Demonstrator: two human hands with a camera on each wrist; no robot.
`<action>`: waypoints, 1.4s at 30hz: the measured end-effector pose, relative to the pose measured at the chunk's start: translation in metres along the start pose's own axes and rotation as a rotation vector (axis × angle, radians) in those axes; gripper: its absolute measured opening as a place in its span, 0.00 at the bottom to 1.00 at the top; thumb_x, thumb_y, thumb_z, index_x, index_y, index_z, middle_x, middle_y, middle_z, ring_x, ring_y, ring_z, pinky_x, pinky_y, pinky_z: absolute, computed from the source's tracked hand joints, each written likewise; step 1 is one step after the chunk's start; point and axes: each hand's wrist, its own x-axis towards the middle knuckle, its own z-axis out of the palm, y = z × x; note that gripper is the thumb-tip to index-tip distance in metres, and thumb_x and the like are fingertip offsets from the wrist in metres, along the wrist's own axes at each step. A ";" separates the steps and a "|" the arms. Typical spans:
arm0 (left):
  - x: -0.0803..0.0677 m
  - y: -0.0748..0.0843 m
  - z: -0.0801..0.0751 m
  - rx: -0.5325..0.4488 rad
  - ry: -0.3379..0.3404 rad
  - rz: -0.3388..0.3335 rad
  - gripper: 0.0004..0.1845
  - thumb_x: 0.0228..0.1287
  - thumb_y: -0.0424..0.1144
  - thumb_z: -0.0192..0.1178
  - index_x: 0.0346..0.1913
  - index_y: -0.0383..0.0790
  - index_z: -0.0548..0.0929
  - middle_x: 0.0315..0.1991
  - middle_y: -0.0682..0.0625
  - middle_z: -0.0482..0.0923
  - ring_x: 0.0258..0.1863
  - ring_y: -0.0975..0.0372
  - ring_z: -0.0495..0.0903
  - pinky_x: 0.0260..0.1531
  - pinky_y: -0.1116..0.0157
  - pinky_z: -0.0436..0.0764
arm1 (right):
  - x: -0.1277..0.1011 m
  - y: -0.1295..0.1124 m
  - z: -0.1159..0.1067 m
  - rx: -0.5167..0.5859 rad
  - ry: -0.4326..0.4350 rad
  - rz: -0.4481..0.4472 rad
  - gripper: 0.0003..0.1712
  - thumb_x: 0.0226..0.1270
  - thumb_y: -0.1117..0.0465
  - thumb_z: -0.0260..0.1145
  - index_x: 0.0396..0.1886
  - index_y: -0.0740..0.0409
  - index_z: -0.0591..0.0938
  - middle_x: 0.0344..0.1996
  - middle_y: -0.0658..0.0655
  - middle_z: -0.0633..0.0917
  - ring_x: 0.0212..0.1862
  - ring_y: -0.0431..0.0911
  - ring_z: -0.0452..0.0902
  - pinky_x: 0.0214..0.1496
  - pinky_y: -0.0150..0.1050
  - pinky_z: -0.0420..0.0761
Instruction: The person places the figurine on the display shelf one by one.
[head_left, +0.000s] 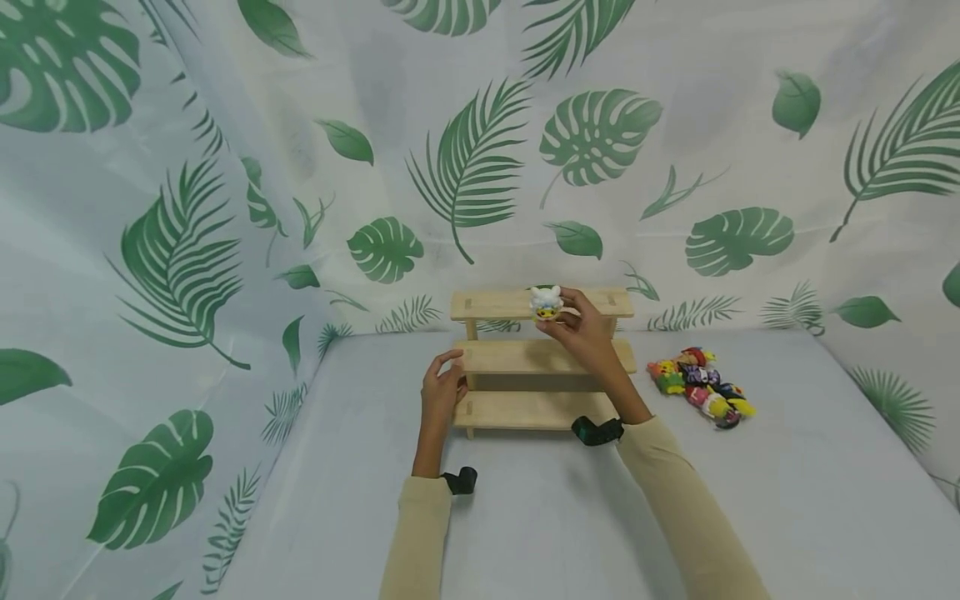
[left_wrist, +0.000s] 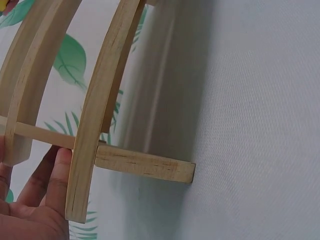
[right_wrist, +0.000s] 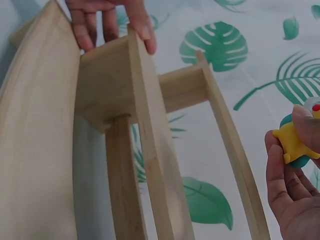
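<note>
A small toy figurine [head_left: 547, 303] with a white eared hood is pinched between the thumb and fingers of my right hand [head_left: 588, 335]. Its yellow body and teal back show in the right wrist view, where the right hand [right_wrist: 296, 200] holds it beside the boards. In the head view it appears in front of the top board of a three-tier wooden shelf [head_left: 510, 358]. My left hand [head_left: 441, 392] grips the left end of the shelf's middle board. Thumb and fingers of that left hand [right_wrist: 112, 17] lie about the board's end in the right wrist view.
Several colourful figurines [head_left: 701, 385] lie in a pile on the white tabletop [head_left: 525, 517], right of the shelf. Leaf-printed sheeting [head_left: 480, 167] hangs behind and at the sides. A black wrist camera [head_left: 597, 431] sits on the right wrist, another [head_left: 461, 481] on the left.
</note>
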 end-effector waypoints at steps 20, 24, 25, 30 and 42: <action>0.005 0.000 -0.001 -0.007 -0.021 -0.051 0.14 0.70 0.49 0.58 0.55 0.52 0.81 0.47 0.43 0.84 0.44 0.57 0.84 0.38 0.65 0.82 | 0.040 0.013 0.030 -0.376 0.135 -0.096 0.30 0.57 0.63 0.75 0.58 0.63 0.75 0.48 0.66 0.85 0.51 0.57 0.82 0.56 0.53 0.79; 0.004 0.000 -0.002 -0.018 -0.031 -0.058 0.15 0.70 0.49 0.58 0.56 0.51 0.81 0.47 0.43 0.84 0.46 0.54 0.84 0.44 0.59 0.82 | 0.041 0.017 0.034 -0.355 0.118 -0.045 0.30 0.58 0.64 0.74 0.59 0.64 0.75 0.49 0.67 0.84 0.51 0.58 0.83 0.51 0.49 0.82; 0.003 -0.001 -0.002 -0.020 -0.032 -0.058 0.16 0.70 0.49 0.58 0.56 0.51 0.81 0.48 0.42 0.84 0.47 0.53 0.84 0.45 0.58 0.82 | 0.041 0.018 0.035 -0.358 0.113 -0.037 0.30 0.59 0.64 0.74 0.59 0.64 0.74 0.49 0.67 0.84 0.51 0.58 0.83 0.51 0.49 0.83; 0.002 -0.002 -0.003 -0.005 -0.029 -0.060 0.17 0.71 0.50 0.57 0.57 0.50 0.80 0.49 0.42 0.84 0.48 0.52 0.84 0.44 0.59 0.83 | 0.043 0.022 0.040 -0.415 0.109 -0.009 0.30 0.59 0.63 0.74 0.60 0.63 0.75 0.49 0.66 0.85 0.49 0.57 0.84 0.50 0.49 0.82; -0.001 0.007 -0.005 -0.005 -0.067 -0.043 0.18 0.73 0.46 0.56 0.60 0.44 0.78 0.47 0.42 0.83 0.46 0.50 0.82 0.46 0.50 0.82 | 0.055 0.023 0.052 -0.577 0.146 0.021 0.30 0.58 0.56 0.75 0.59 0.58 0.76 0.48 0.61 0.87 0.46 0.53 0.86 0.45 0.49 0.81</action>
